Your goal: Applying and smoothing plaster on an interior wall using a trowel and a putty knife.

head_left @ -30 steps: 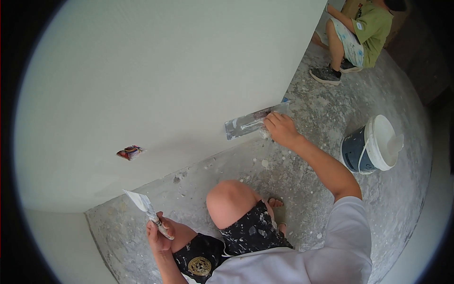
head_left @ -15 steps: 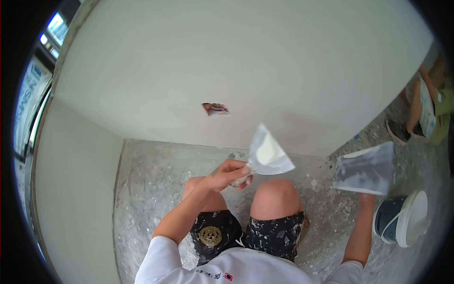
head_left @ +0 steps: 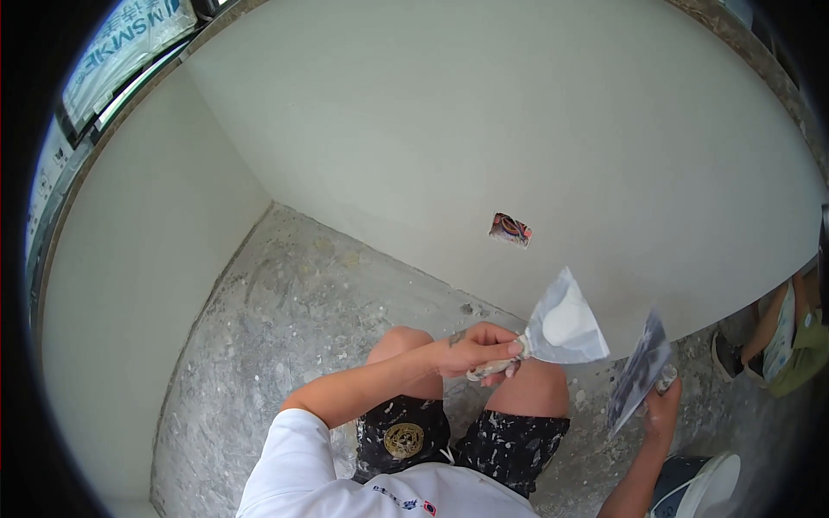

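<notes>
My left hand (head_left: 484, 350) is closed round the stained handle of a putty knife (head_left: 589, 342) above my knees. A lump of white putty (head_left: 563, 319) lies on its wide, flared blade. To the right, my right hand (head_left: 663, 410) grips a plastering trowel (head_left: 636, 377) by the handle. Its flat rectangular blade is tilted nearly edge-on and stands a little apart from the putty knife. Both tools are in front of the pale wall (head_left: 389, 155), touching neither it nor each other.
A recessed electrical box with wires (head_left: 510, 230) interrupts the wall. At the lower right stands a dark bucket with a white rim (head_left: 691, 488). Another person's leg and shoe (head_left: 728, 356) show at the far right. The concrete floor (head_left: 276, 345) is spattered white.
The view has swung left. The trowel has turned from broad-side to nearly edge-on and come closer to the putty knife. Both hands keep their hold.
</notes>
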Tool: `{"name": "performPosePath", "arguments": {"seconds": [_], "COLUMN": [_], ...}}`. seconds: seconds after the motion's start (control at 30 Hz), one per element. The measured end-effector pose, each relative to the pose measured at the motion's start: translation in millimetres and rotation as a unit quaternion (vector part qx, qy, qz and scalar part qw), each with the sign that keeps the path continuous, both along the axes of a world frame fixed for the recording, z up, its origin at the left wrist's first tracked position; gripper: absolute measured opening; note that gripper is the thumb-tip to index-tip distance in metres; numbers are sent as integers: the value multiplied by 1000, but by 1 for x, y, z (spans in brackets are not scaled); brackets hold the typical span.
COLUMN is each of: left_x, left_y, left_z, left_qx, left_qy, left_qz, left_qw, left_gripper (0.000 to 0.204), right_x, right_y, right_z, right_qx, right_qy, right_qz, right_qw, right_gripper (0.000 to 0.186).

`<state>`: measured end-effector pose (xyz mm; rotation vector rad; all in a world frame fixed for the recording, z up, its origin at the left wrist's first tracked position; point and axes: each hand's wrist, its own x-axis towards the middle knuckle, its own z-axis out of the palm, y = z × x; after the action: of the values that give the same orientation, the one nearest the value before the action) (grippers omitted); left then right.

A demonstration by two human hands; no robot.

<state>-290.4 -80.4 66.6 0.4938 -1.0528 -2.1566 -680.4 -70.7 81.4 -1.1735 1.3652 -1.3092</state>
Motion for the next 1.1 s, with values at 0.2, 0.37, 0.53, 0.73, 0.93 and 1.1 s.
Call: {"name": "performPosePath", "arguments": {"seconds": [0.2,0.37,0.53,0.73,0.93,1.1], "left_x": [68,117,176,298,352,363], "left_y": [35,45,29,35,104,126], "left_z": [35,41,19,-40,-120,-151], "left_qx": [-181,-501,-701,-579,-350,-265], "left_qy": [-265,-405,-382,-574,-610,-582], "left_qz": [290,394,342,338,402,434], "left_qw": [901,655,496,469,587,635], "left_gripper": [20,30,43,34,18,16], "right_x": [120,270,359,359,321,332], "right_y": [-12,4,28,0,-92,-116], "right_z": [-31,-36,-42,-36,22,33], "right_qx": [62,149,163,36,-172,-202], "right_qy": [-484,-614,-591,-511,-158,-105], "right_qz": [151,335,330,187,147,27], "right_qw": [860,699,718,838,961,973], "right_gripper": [16,15,19,48,25,12]}}
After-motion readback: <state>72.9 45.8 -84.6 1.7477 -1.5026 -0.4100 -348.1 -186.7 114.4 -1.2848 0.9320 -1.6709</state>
